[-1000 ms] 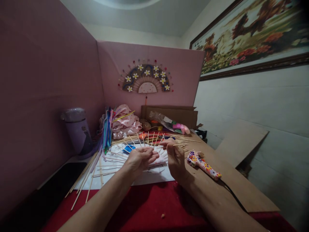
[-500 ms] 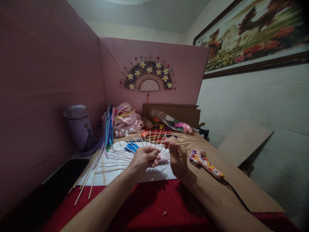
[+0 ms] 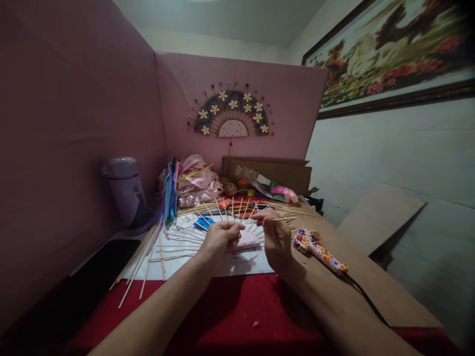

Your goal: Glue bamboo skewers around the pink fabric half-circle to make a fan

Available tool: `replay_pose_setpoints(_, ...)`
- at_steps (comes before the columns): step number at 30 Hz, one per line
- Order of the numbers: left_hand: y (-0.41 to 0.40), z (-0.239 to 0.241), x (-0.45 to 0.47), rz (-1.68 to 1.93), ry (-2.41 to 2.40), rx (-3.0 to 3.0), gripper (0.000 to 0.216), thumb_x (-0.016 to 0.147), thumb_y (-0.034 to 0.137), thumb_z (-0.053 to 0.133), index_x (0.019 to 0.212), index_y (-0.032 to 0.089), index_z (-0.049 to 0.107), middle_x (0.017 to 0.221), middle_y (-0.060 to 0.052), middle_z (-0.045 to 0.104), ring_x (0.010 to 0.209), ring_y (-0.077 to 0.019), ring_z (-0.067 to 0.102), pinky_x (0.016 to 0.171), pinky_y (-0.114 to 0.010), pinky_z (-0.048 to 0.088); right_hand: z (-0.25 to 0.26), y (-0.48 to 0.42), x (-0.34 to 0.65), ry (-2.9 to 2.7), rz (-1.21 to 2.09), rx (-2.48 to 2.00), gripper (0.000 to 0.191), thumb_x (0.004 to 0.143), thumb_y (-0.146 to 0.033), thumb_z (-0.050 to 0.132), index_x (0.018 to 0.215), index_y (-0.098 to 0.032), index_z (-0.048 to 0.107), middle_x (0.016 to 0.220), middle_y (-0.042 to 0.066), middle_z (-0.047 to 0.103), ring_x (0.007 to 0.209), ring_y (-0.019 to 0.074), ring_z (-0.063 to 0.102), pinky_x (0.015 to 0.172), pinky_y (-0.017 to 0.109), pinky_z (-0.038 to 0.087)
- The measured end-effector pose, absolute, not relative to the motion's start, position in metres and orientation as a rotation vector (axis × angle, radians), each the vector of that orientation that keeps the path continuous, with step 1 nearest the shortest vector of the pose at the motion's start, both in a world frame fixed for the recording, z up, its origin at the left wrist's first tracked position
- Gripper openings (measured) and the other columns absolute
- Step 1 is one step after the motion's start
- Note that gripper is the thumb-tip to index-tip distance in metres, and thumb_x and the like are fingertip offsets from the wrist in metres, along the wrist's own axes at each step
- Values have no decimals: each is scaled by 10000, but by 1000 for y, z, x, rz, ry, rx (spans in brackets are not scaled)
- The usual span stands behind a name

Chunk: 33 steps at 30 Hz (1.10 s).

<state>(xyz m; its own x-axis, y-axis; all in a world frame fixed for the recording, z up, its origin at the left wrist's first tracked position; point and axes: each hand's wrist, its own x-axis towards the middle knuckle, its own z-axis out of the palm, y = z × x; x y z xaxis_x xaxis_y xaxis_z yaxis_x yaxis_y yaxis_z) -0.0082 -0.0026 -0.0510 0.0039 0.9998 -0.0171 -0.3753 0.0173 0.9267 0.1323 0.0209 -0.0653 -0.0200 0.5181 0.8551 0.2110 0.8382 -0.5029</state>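
Note:
My left hand (image 3: 219, 238) is curled, fingers pressing on the pale half-round base (image 3: 248, 239) of a fan of thin bamboo sticks (image 3: 237, 209) that lies on a white sheet (image 3: 178, 252). To its right, my right hand (image 3: 275, 234) pinches a single bamboo stick (image 3: 285, 219), held level just above the fan's right side. Both hands are almost touching over the base.
A flower-patterned glue gun (image 3: 319, 249) with a black cord lies right of my right hand on a brown board (image 3: 371, 287). Loose sticks (image 3: 141, 262), coloured strips (image 3: 169, 193), a purple jug (image 3: 126, 194), pink cloth and cardboard stand behind. A finished fan (image 3: 232, 115) hangs on the pink wall.
My left hand's fingers have curled up closer to my right hand. The view has shifted slightly, so everything sits a little further right in the picture.

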Motion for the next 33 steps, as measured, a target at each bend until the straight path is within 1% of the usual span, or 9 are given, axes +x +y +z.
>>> replay_pose_setpoints(5,-1,-50,-8,1369,981,871,145,609,120,765,646,81,630,564,-36,619,436,-77,551,431,-176,426,-62,19,132,-1609,257,-567,313,951,-297,351,884,-213,645,793,34,586,765,165,549,737,337,425)
replay_pose_setpoints(9,-2,-50,-9,1389,1002,880,287,625,264,784,559,102,556,458,3,555,331,-52,466,337,-151,327,-61,18,131,-1589,250,-531,299,949,-274,355,862,-217,635,814,33,602,788,165,556,750,334,423)
replay_pose_setpoints(13,-2,-50,-10,1388,1006,881,342,721,387,697,592,109,546,406,35,493,272,-34,377,293,-143,217,-61,18,130,-1584,234,-537,287,946,-270,364,849,-216,628,797,31,607,760,161,555,735,326,430)
replay_pose_setpoints(17,-1,-49,-9,1393,920,868,236,782,280,636,667,80,587,466,24,523,296,-29,398,307,-141,234,-61,19,130,-1585,277,-567,276,946,-285,366,854,-206,613,815,36,607,754,161,559,714,319,440)
replay_pose_setpoints(20,-2,-47,-9,1408,892,870,76,723,128,655,718,74,602,542,-5,585,373,-50,492,357,-141,322,-60,19,130,-1578,310,-571,239,940,-284,389,841,-205,591,797,23,588,744,151,557,703,301,438)
replay_pose_setpoints(23,-3,-46,-8,1411,925,863,137,637,29,682,736,82,604,597,-30,628,477,-91,588,434,-154,407,-61,19,130,-1567,329,-572,193,926,-284,428,818,-206,568,766,6,565,729,142,543,700,286,424)
replay_pose_setpoints(25,-3,-46,-9,1411,950,865,134,632,44,698,703,88,594,572,-25,620,464,-92,585,432,-155,405,-61,18,130,-1548,380,-584,184,918,-298,447,806,-206,560,747,-2,555,712,135,533,688,277,414)
replay_pose_setpoints(30,1,-49,-11,1381,979,872,292,780,310,638,592,118,524,452,13,532,310,-49,441,320,-146,272,-59,24,127,-1403,680,-582,241,859,-398,543,740,-190,578,662,-11,553,635,122,514,614,254,397)
replay_pose_setpoints(33,1,-49,-10,1363,984,891,269,787,275,625,593,113,535,447,19,520,299,-46,425,308,-146,257,-60,33,126,-1275,889,-578,309,787,-465,617,685,-175,587,547,-25,529,527,103,471,538,241,368)
